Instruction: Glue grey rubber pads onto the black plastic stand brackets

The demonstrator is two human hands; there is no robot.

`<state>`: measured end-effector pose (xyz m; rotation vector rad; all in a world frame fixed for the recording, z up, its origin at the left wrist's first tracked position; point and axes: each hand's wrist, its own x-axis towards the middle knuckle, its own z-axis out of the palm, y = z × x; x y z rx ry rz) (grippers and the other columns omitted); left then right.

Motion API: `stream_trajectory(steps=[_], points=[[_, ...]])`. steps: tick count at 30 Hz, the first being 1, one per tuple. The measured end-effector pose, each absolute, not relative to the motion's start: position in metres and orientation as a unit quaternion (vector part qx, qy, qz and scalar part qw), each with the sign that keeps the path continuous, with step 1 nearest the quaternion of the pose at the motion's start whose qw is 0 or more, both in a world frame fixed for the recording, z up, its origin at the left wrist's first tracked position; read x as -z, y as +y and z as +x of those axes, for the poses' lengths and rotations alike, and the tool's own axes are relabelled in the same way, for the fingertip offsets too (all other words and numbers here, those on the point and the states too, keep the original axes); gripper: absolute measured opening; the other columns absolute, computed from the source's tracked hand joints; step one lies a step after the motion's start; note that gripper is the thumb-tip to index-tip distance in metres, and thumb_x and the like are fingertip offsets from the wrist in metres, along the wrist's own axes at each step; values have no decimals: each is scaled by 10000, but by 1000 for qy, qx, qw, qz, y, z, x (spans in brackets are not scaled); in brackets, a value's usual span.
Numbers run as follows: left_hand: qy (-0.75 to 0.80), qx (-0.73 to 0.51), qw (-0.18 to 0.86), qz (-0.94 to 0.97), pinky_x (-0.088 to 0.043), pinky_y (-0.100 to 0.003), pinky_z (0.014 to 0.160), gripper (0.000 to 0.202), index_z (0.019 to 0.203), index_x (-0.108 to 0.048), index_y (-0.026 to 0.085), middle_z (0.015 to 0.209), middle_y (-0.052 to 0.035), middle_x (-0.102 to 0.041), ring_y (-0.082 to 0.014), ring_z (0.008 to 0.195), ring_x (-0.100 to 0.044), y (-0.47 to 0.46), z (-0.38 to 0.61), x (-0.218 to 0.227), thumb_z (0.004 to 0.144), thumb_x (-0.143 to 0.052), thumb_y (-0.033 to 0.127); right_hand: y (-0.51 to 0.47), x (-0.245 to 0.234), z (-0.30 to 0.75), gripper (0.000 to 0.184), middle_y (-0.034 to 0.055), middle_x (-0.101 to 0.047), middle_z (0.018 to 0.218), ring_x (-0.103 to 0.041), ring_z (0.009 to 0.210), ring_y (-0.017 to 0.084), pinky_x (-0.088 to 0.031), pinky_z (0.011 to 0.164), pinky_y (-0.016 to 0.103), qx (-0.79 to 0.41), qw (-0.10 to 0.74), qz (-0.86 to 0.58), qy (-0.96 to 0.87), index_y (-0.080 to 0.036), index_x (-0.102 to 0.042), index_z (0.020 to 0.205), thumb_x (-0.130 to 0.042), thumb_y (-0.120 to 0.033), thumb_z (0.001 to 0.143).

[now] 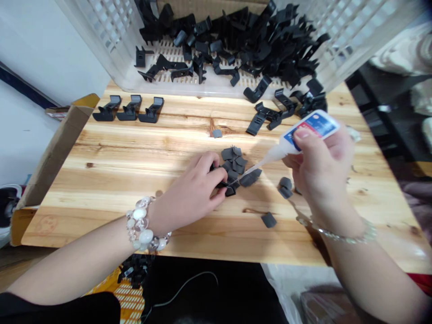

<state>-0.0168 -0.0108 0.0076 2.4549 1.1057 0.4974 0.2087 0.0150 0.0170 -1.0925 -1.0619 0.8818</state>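
My left hand rests on the wooden table, fingers pinched on a small black plastic part at the table's middle. My right hand grips a white glue bottle with a blue and red label, tilted so its long nozzle tip points down at that part. A small heap of grey pads lies just behind the part, and more loose grey pads lie under my right hand.
A white slotted crate full of black plastic brackets stands at the back. Three brackets stand in a row at back left, several more at back right. A cardboard box flap lines the left edge.
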Motion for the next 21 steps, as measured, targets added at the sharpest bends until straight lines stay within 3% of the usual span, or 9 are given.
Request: stream_trajectory(steps=[21], points=[[389,-185,182,884,-441,-394,953,147,912,-659,151,1087,-101,-443,-239,1058,-468,-12,-16,-9,884,-515,166,14,-15,208,223,-44,-467,577,-354,414,69,-181,326,214,-384,655,-442,-477,-214,-522,717,-746,-208,709]])
